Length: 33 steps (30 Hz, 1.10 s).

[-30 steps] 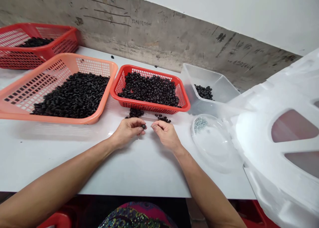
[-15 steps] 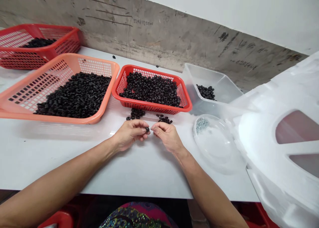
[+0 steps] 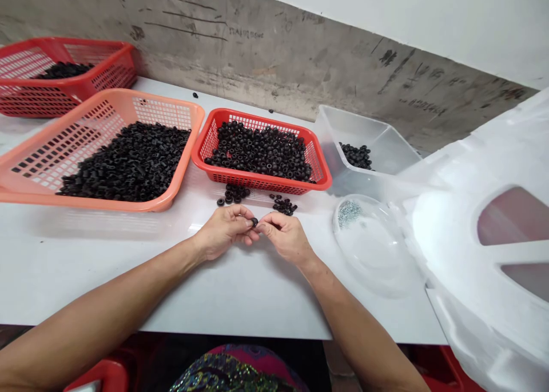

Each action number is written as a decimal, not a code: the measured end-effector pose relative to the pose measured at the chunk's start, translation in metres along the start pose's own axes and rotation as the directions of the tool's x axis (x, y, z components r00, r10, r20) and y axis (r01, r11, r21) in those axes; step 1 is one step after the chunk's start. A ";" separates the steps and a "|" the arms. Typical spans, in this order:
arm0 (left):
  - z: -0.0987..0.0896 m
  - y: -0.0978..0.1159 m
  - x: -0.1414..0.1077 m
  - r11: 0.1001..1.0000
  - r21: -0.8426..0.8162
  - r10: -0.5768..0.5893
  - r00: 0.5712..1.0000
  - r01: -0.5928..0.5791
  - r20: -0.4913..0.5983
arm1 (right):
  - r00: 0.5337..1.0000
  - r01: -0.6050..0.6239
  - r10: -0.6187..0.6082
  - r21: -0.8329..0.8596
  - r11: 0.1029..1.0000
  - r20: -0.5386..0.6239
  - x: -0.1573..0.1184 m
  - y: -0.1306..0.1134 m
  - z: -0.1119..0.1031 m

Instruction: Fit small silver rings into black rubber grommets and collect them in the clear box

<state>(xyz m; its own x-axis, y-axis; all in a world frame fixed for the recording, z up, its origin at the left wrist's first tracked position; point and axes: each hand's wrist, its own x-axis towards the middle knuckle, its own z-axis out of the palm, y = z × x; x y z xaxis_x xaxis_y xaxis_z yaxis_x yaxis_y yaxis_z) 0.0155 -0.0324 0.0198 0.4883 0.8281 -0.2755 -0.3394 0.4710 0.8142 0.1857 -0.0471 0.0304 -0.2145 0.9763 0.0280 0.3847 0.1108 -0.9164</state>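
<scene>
At mid-frame, your left hand clamps its grip on a small black piece; your right hand, fingertips together, has closed the gap, so both meet there. Its contents you can't tell.

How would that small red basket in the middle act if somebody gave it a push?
The small red basket would probably slide rather than tip, being low and wide. Its thin, hole-filled walls suggest plastic that may flex slightly. The many loose black rings inside look likely to shift and probably add most of the weight.
</scene>
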 end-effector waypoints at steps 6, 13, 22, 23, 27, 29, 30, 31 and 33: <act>0.003 -0.001 -0.002 1.000 -0.014 -0.021 1.000 0.021 -0.007 | 0.985 0.164 -0.172 -0.185 0.969 -0.027 -0.003 -0.003 -0.001; 0.003 -0.002 -0.002 1.000 -0.013 -0.028 0.999 0.028 0.041 | 0.994 0.107 -0.110 -0.158 0.982 -0.008 -0.001 -0.002 -0.002; 0.002 -0.001 -0.002 0.999 0.001 -0.037 0.994 0.037 0.106 | 0.995 -0.087 0.086 0.008 0.996 0.047 0.001 -0.002 -0.001; 0.001 0.000 -0.002 0.999 0.000 -0.032 0.994 0.033 0.104 | 0.994 -0.088 0.088 -0.001 0.996 0.057 0.001 -0.002 -0.001; -0.001 0.001 0.000 0.999 -0.040 -0.020 0.995 0.024 0.098 | 0.992 -0.049 0.050 -0.016 0.999 0.118 0.002 -0.003 -0.002; -0.002 0.002 0.001 0.997 -0.077 -0.020 0.995 0.028 0.099 | 0.991 -0.019 0.018 0.006 1.000 0.133 0.002 -0.002 -0.004; -0.002 0.002 0.001 0.995 -0.092 -0.019 0.995 0.028 0.097 | 0.992 -0.009 0.007 0.020 1.000 0.125 0.002 -0.002 -0.005; -0.003 0.003 0.002 0.995 -0.101 -0.018 0.995 0.027 0.094 | 0.994 -0.010 0.005 0.042 0.999 0.106 0.002 0.000 -0.006; -0.004 0.003 0.002 0.995 -0.102 -0.015 0.996 0.023 0.087 | 0.997 -0.049 0.042 0.118 0.992 0.061 0.003 0.002 -0.008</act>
<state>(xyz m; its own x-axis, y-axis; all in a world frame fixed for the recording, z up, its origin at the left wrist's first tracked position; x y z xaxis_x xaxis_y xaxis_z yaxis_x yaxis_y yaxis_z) 0.0120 -0.0284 0.0201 0.5610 0.7916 -0.2419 -0.4080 0.5187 0.7513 0.1928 -0.0428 0.0315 -0.2529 0.9669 -0.0349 0.2857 0.0402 -0.9575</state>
